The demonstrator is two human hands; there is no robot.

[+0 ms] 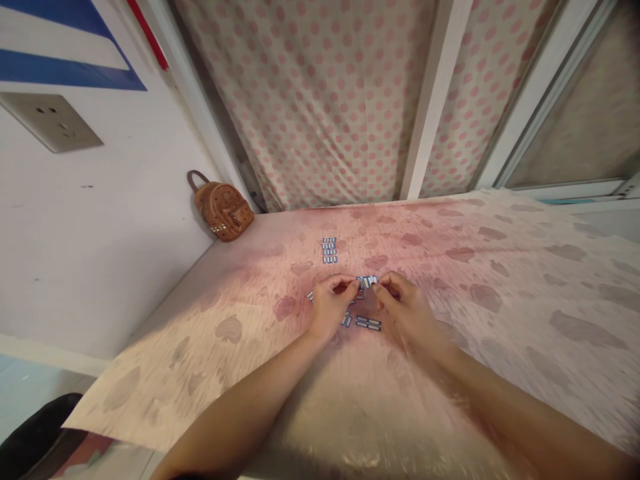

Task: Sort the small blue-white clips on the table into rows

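Note:
Between the fingertips of both hands is a small blue-and-white piece (pixel 368 282) with pale rectangles on it, held just above the table. My left hand (pixel 334 300) pinches its left end and my right hand (pixel 400 303) pinches its right end. Below them on the table lies a similar blue piece with pale bars (pixel 369 323). More such pieces (pixel 347 320) lie partly hidden under and beside my left hand. Farther back, several rows of the same pieces (pixel 329 251) are laid out in a neat block. What they are exactly is too small to tell.
A patterned pinkish cover (pixel 500 373) lies over the table. A small brown backpack (pixel 225 210) stands at the back left corner against the wall. Behind the table hang dotted curtains (pixel 325 100). A wall socket (pixel 53 122) is at the upper left.

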